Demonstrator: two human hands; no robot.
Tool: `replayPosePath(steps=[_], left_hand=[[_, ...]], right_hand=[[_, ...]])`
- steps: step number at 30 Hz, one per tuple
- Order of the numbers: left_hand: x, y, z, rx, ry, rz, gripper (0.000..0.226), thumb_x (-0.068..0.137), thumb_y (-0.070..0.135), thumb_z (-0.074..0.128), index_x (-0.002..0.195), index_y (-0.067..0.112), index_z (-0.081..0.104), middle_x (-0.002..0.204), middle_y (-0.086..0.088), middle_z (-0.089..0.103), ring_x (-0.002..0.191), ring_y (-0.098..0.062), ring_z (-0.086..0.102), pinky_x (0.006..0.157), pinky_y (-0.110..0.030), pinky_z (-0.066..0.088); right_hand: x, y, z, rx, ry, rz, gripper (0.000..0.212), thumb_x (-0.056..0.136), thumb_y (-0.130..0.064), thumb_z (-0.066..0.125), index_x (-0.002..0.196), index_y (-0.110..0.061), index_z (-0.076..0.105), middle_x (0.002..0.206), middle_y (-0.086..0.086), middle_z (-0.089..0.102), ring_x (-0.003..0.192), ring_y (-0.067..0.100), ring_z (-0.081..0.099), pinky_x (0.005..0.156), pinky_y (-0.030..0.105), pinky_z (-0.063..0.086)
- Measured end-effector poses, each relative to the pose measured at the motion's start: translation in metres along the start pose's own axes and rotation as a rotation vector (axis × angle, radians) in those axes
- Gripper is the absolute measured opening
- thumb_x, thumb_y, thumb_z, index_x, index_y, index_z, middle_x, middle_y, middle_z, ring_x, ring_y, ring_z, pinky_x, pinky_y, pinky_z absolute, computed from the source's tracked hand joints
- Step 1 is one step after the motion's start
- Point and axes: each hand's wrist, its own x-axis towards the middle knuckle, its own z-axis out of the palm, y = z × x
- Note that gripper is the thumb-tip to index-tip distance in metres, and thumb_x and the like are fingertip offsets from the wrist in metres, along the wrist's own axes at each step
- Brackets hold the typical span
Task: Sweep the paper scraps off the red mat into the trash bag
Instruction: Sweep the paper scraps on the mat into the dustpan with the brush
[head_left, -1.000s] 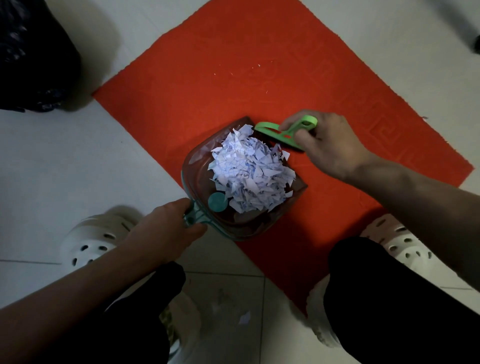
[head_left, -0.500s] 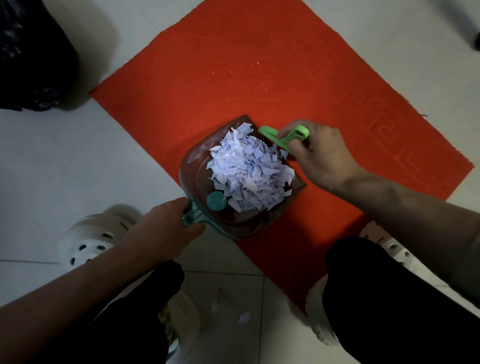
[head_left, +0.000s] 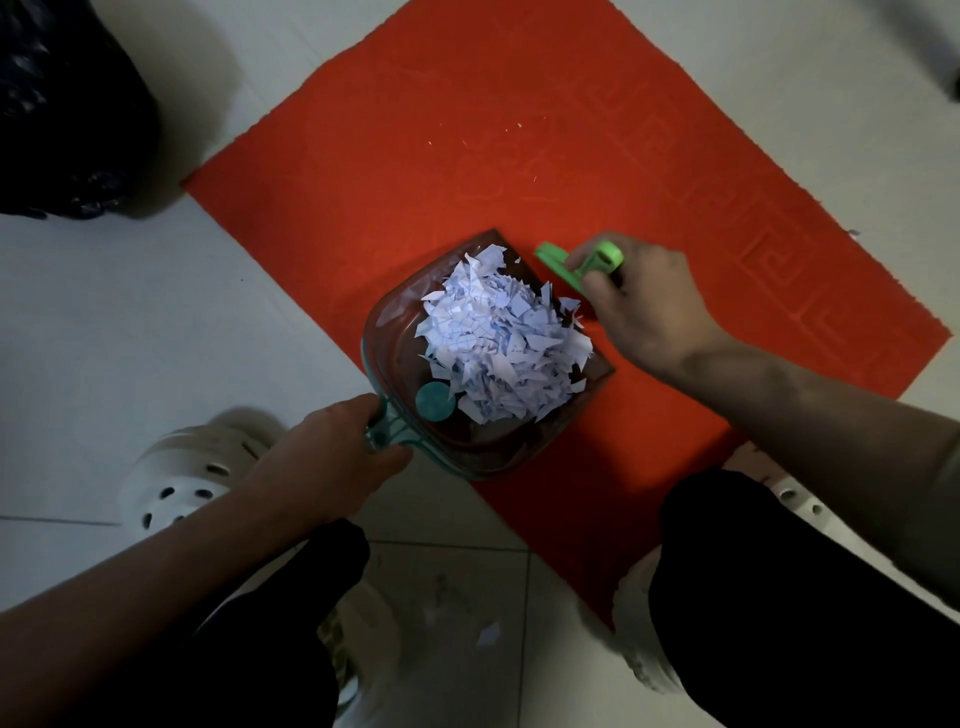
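Floor: pale glossy tiled floor (head_left: 104, 322), dimly lit, carries everything; the person crouches over it with knees at the bottom of the view.
Mat: flat red rectangular mat (head_left: 467, 171) lies turned diagonally on the tiles, its near corner between the person's white perforated clogs (head_left: 171, 483).
Dustpan: clear plastic dustpan with teal rim and handle (head_left: 395, 332) rests on the mat's near-left edge, mouth facing the far right so scraps can be pushed in along the mat.
Scraps: heap of white and blue-lined paper scraps (head_left: 498, 338) sits piled inside the dustpan; most of the load appears gathered.
Leftovers: few tiny white flecks (head_left: 519, 127) lie on the mat's far part, well apart from the pan; one scrap (head_left: 488, 634) lies on the tile between the legs.
Left hand: left hand (head_left: 332, 462) is closed around the teal handle, probably bracing the pan so it does not slide while paper is pushed in.
Right hand: right hand (head_left: 644, 306) is wrapped around the bright green plastic hand brush (head_left: 576, 265), held just beside the pan's open lip at the heap's far-right side, seemingly to nudge in edge pieces.
Trash bag: crumpled black plastic trash bag (head_left: 62, 114) sits at the far left on the tiles, well apart from the pan.
Judgement: sweeping looks nearly done; the carry and tipping into the bag are not yet done, and the tall loose heap could spill if the pan tilts.
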Motion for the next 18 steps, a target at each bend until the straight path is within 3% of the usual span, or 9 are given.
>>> replayPosePath(steps=[5,10,14,18], left_hand=[[0.001,0.0,0.001,0.016,0.006,0.014,0.028,0.087,0.031,0.064,0.071,0.024,0.042,0.067,0.003,0.055,0.053,-0.009,0.049,0.058,-0.029,0.046],[0.002,-0.003,0.002,0.003,0.014,0.008,0.031,0.086,0.03,0.066,0.07,0.023,0.041,0.064,0.002,0.056,0.049,-0.01,0.048,0.057,-0.029,0.045],[0.003,-0.004,0.002,-0.009,0.006,-0.012,0.029,0.086,0.032,0.066,0.071,0.022,0.043,0.06,0.003,0.057,0.042,-0.009,0.051,0.051,-0.025,0.045],[0.003,-0.006,0.002,-0.005,-0.004,-0.019,0.026,0.086,0.033,0.066,0.074,0.022,0.045,0.062,0.002,0.058,0.045,-0.01,0.052,0.053,-0.028,0.048]], right_hand=[[-0.011,-0.014,0.011,0.055,-0.031,-0.061,0.02,0.09,-0.01,0.05,0.099,-0.016,0.068,0.071,-0.003,0.059,0.048,0.006,0.047,0.046,0.012,0.032],[-0.019,-0.032,0.012,0.114,-0.031,-0.086,0.021,0.087,-0.013,0.049,0.095,-0.014,0.069,0.06,-0.013,0.051,0.054,0.002,0.051,0.05,0.01,0.033],[-0.036,-0.043,0.018,0.152,-0.033,-0.198,0.033,0.083,-0.029,0.043,0.096,-0.014,0.068,0.085,0.0,0.066,0.066,0.005,0.049,0.064,0.014,0.034],[-0.05,-0.041,0.016,0.17,-0.001,-0.247,0.029,0.083,-0.025,0.046,0.099,-0.015,0.068,0.095,0.004,0.068,0.073,0.001,0.056,0.069,0.013,0.038]])
